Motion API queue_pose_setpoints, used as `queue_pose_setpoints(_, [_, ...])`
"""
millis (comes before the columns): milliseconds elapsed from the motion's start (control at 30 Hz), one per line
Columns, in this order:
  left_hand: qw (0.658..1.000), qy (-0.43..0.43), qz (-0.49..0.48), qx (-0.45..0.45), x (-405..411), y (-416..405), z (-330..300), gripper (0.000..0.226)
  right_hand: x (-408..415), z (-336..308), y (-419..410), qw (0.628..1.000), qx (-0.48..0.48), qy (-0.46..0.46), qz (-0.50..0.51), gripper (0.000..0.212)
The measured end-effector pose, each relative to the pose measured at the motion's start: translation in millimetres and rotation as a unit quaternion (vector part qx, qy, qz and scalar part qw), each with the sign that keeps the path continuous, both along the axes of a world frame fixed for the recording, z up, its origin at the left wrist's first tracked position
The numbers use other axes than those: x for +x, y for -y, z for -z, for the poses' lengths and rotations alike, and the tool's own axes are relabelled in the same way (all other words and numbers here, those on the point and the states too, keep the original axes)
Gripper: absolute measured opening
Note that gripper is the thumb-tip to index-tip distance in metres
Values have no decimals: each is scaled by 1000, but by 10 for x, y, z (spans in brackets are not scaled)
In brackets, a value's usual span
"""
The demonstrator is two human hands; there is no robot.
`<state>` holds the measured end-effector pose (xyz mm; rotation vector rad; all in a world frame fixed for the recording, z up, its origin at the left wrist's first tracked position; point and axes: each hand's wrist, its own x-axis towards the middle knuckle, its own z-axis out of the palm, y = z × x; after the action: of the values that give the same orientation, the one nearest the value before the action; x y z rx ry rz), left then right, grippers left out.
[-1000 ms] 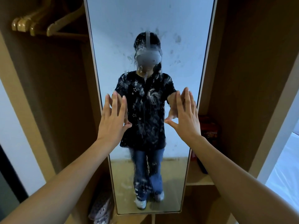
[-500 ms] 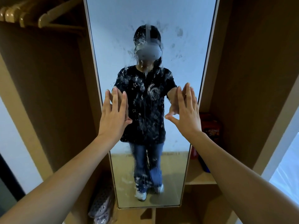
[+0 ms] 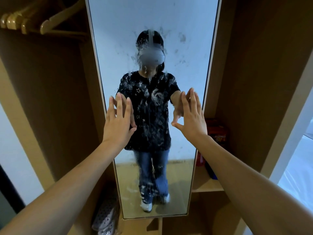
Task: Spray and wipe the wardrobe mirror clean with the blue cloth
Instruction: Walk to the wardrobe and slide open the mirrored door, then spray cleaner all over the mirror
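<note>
Open wardrobe (image 3: 55, 92) of tan wood in front of me, dim inside. Upper left: a row of wooden hangers (image 3: 25, 22) on a rail, nothing hung on them. Low on the left, pale perforated slippers (image 3: 105, 217) lie on the wardrobe floor. Right compartment has a shelf (image 3: 205, 185) carrying an orange-red box (image 3: 216, 131) and something blue beneath it, too dark to identify. Pale wall (image 3: 10, 150) past the left side panel. Bright, bluish-white daylight comes in at the far right edge (image 3: 298, 168).
</note>
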<state>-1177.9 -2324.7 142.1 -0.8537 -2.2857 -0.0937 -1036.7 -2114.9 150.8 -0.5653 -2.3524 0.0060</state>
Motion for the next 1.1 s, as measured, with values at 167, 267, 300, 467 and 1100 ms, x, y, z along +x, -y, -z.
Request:
queue_pose_setpoints(167, [995,74,46,54,182,79,-23,98,127,-72,48,998,-41,-24,-28,103])
queue_pose_setpoints(267, [989,91,79,85,337,110,28,91,233,-21,97,996,-56,-53,-45,95])
queue_pose_setpoints(300, [986,100,93,91,390,115,50,88,270,-4,113,995,-64,-57,-46,92])
queue_pose_setpoints(467, [967,175,153,105,639,85,155,79,449,81,203,993,-101,-44,-39,85])
queue_pose_setpoints(1100, [897,318,305,33,1775,-988,1115,72,1466,961,-268,969,-238,-53,38,71])
